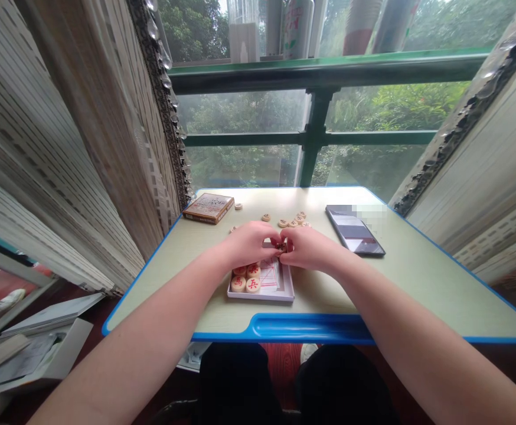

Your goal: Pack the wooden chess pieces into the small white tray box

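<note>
Pale wooden discs [283,224], round and flat-topped, lie loose on a smooth, blue-edged table [417,283]. The left hand [252,242] and right hand [310,247] meet over the far edge of a shallow whitish tray [261,297] — fingers curled nearly closed, pinching a mostly hidden dark-marked piece [281,247] between them, probably for steadiness. The tray's low rim seems to keep red-lettered discs [252,285] together — beside red-lined paper [268,276].
</note>
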